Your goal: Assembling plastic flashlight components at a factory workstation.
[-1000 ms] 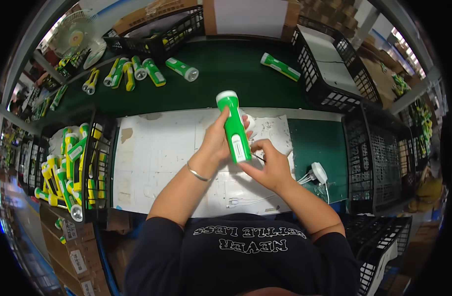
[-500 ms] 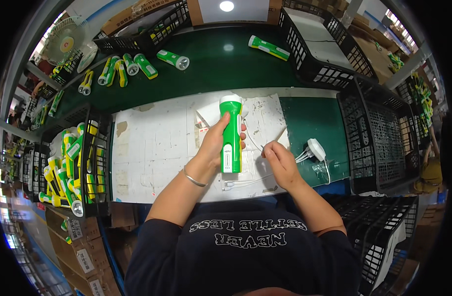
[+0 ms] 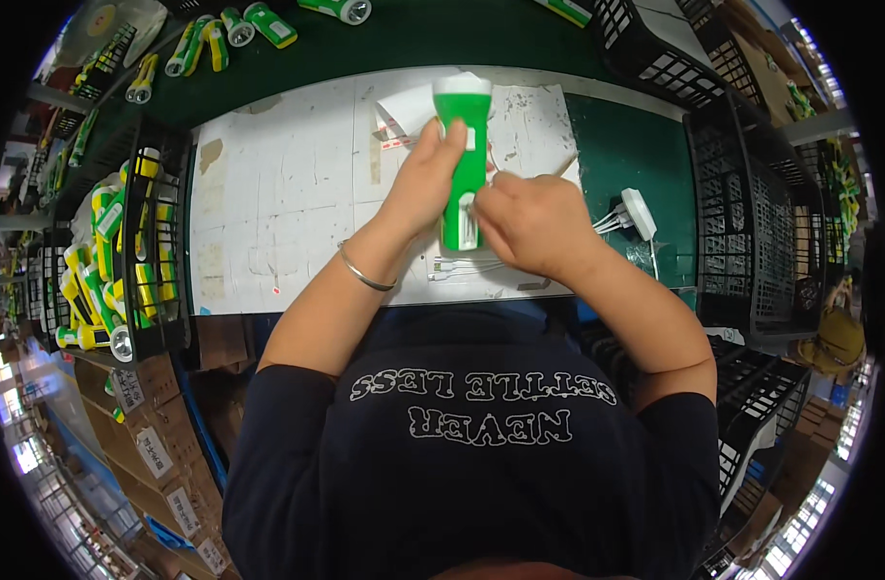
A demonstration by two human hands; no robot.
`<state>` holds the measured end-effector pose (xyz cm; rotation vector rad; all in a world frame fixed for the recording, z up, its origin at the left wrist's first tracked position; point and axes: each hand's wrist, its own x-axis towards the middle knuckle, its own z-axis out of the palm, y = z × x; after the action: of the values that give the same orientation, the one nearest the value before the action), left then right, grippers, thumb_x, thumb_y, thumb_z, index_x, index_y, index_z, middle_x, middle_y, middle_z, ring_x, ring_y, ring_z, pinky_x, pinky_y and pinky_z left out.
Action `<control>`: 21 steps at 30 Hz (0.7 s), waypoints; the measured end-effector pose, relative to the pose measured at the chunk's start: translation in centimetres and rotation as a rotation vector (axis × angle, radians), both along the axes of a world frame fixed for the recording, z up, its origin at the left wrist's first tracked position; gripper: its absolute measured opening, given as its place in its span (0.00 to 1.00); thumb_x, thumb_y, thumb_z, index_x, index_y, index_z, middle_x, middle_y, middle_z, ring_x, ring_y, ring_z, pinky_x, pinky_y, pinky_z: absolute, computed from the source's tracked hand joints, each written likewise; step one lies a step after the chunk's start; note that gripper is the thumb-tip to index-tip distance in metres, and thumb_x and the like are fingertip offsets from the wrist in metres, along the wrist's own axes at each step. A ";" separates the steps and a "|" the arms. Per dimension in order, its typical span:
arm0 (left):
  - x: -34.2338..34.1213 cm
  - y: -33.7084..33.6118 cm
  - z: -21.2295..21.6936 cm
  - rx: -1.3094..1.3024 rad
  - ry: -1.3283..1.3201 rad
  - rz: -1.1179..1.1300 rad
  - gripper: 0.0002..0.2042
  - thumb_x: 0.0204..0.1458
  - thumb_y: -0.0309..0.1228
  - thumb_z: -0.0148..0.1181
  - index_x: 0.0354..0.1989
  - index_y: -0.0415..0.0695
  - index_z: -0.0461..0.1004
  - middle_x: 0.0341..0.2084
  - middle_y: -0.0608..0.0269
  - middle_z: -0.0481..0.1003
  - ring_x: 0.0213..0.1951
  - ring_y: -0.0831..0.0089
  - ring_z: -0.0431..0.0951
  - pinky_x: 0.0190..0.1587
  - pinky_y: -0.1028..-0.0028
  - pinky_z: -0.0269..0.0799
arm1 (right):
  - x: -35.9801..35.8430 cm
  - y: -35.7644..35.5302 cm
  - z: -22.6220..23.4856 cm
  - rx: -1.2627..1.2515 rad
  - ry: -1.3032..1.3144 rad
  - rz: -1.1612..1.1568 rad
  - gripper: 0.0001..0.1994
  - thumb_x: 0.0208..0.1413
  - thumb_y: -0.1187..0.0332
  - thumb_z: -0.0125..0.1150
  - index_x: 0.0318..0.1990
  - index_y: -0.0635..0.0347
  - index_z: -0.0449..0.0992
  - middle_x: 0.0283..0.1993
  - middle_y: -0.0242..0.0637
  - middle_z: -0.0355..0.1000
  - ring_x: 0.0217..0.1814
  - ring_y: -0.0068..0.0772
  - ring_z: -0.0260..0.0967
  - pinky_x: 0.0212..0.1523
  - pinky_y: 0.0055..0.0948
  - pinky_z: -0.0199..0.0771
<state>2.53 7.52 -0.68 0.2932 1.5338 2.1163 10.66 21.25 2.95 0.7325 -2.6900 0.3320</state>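
A green and white flashlight [image 3: 470, 174] with a thin yellow edge stands head-away over the white work surface. Its barrel is wrapped by my left hand [image 3: 423, 188], thumb lying on the green front. My right hand [image 3: 549, 222] is closed against the flashlight's right side near its tail; anything between the fingertips is hidden. White cables [image 3: 454, 266] lie under the tail end. To the right, a white charger block [image 3: 639, 214] with leads rests on the green tabletop. A curled white paper piece [image 3: 404, 113] lies behind my left hand.
A black crate [image 3: 156, 324] filled with flashlights stands at the left. Another black crate [image 3: 756, 319] is at the right edge. Several flashlights [image 3: 270, 25] lie along the far left of the green table [image 3: 385, 48]. A thin stick [image 3: 565, 164] lies beyond my right hand.
My right hand has moved left, from beside the flashlight to its lower right side. The left hand still grips the flashlight. The whole view has shifted, with the table now higher in the picture.
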 end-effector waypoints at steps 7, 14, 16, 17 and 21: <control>-1.3 -1.7 2.1 0.083 -0.034 0.062 0.18 0.61 0.45 0.37 0.48 0.43 0.62 0.37 0.56 0.71 0.36 0.70 0.74 0.37 0.71 0.74 | 0.8 0.2 0.6 -0.054 0.052 0.039 0.07 0.44 0.65 0.58 0.22 0.53 0.66 0.21 0.32 0.61 0.16 0.35 0.64 0.17 0.32 0.65; -0.5 -1.1 1.9 0.069 0.000 -0.032 0.20 0.60 0.46 0.40 0.49 0.42 0.64 0.37 0.59 0.71 0.37 0.73 0.73 0.39 0.73 0.71 | -1.6 -0.2 0.9 0.009 0.085 0.008 0.07 0.44 0.66 0.57 0.23 0.54 0.67 0.21 0.31 0.64 0.17 0.33 0.65 0.17 0.30 0.65; -0.6 -1.3 1.5 0.103 -0.012 0.010 0.21 0.59 0.48 0.41 0.47 0.43 0.65 0.36 0.61 0.71 0.35 0.75 0.72 0.37 0.75 0.71 | -0.9 -0.1 0.9 -0.005 0.065 0.039 0.07 0.44 0.66 0.57 0.22 0.54 0.66 0.21 0.31 0.63 0.17 0.33 0.65 0.17 0.31 0.65; -0.9 -1.7 1.1 0.111 0.004 0.024 0.21 0.59 0.49 0.41 0.47 0.43 0.65 0.36 0.61 0.71 0.35 0.75 0.72 0.37 0.74 0.71 | 0.0 0.2 0.9 -0.023 0.025 0.115 0.07 0.44 0.66 0.57 0.22 0.54 0.66 0.21 0.31 0.63 0.16 0.33 0.64 0.17 0.31 0.64; -1.6 -2.1 0.6 0.193 -0.088 0.098 0.21 0.59 0.49 0.41 0.47 0.43 0.64 0.36 0.58 0.71 0.36 0.72 0.72 0.37 0.70 0.72 | 2.5 -0.5 0.1 -0.114 -0.088 0.343 0.11 0.39 0.64 0.65 0.21 0.51 0.65 0.18 0.31 0.56 0.14 0.32 0.57 0.16 0.28 0.58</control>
<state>0.89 5.38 -0.12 0.1916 1.3209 2.3264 13.15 20.79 3.06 1.1687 -2.5918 0.6085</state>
